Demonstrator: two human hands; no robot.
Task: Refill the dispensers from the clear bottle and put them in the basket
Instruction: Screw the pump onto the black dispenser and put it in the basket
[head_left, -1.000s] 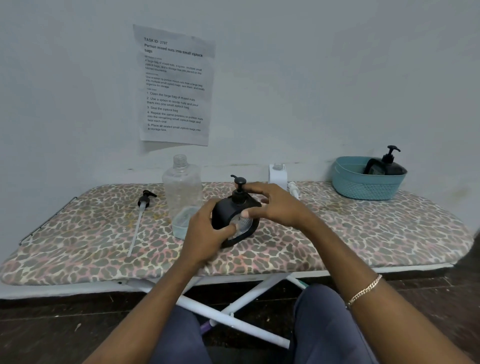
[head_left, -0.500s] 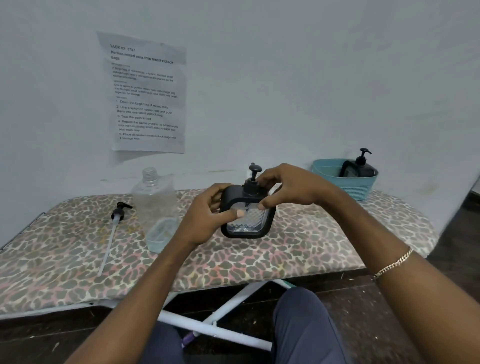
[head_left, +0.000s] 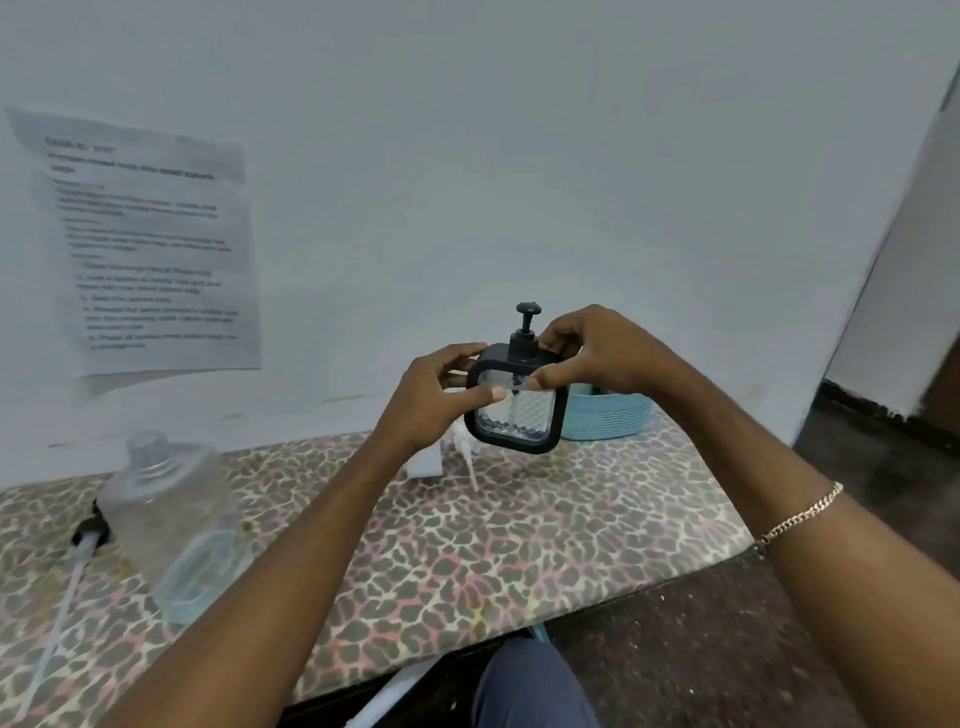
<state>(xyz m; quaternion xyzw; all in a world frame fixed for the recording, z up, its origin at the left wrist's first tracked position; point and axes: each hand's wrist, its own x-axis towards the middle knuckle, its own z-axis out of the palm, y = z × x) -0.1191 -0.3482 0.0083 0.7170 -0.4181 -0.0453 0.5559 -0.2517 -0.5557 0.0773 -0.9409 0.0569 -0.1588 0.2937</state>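
One dispenser (head_left: 514, 415), one clear bottle (head_left: 171, 519), one basket (head_left: 608, 415), one black pump (head_left: 91, 532).

Height: we have lifted the dispenser (head_left: 515, 415) off the board (head_left: 519, 545); it is upright now.
Place: we carried it right, in front of the basket (head_left: 608, 418).

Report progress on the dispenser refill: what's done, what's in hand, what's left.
Done: the black dispenser has its pump fitted, though its fill level is unclear. In hand: the left hand and right hand hold it up in front of the basket. Left: set it in the basket. A white container near the wall looks unfinished, and the clear bottle stands uncapped.
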